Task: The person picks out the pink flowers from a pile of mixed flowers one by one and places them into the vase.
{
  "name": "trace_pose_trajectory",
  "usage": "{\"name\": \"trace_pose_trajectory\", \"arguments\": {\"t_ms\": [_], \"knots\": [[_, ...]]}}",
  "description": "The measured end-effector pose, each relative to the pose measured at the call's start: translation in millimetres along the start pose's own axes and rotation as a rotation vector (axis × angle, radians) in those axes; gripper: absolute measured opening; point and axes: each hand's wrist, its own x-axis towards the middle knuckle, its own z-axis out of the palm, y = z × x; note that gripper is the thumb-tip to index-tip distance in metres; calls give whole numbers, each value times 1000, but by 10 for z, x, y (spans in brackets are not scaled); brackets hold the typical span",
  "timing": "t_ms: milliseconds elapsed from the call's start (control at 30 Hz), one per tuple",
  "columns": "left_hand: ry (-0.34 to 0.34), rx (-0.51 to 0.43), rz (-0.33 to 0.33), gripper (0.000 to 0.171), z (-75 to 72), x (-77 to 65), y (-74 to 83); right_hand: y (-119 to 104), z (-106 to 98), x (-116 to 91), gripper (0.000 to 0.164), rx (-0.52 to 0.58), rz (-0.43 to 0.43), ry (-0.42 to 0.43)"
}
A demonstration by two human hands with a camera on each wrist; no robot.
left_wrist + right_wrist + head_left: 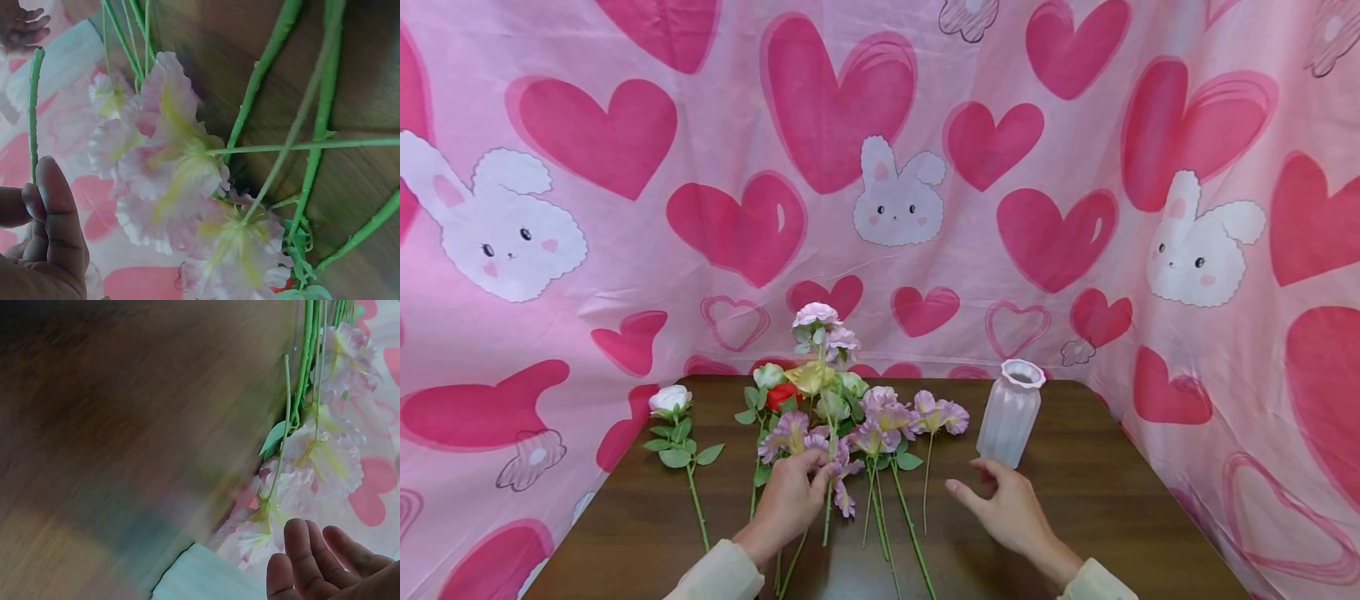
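Observation:
My left hand (792,493) pinches the green stem (34,115) of a light pink artificial flower (816,315) between thumb and fingers. This flower stands upright above the others, with a second bloom just under its top one. The stem's cut lower end sticks out below my fingers. My right hand (1013,510) hovers over the table with its fingers relaxed and holds nothing. Just beyond its fingertips stands a ribbed, frosted white vase (1009,421) with a scalloped rim. Between the hands lie pink-and-yellow irises (880,421), their stems pointing toward me.
Behind the left hand lie a red rose (784,397), a yellow flower (811,377) and whitish-green blooms (768,375). Apart at the left is a white rose (671,400) with leaves. The brown wooden table (1097,467) meets a pink heart-patterned curtain (842,250) behind it.

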Motion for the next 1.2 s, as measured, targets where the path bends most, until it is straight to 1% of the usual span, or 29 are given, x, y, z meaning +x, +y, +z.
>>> {"name": "trace_pose_trajectory", "arguments": {"t_ms": [100,233,467,600,833,967,1200], "knots": [[-10,-4,13,18,38,6,9,-35,9,-2,55,21,3,-5],[-16,-7,33,21,86,14,34,-73,32,-2,53,49,19,-17],[-32,-9,57,23,155,33,97,-151,76,-16,48,111,6,-31],[-32,-17,92,24,199,40,116,-198,95,-7,47,128,4,-34],[-68,-26,116,15,252,48,154,-251,135,23,45,161,-6,-42],[-88,-34,129,15,271,47,168,-263,153,34,41,169,-14,-35],[-89,-13,152,13,305,31,216,-308,174,52,39,189,-44,-35]]}}
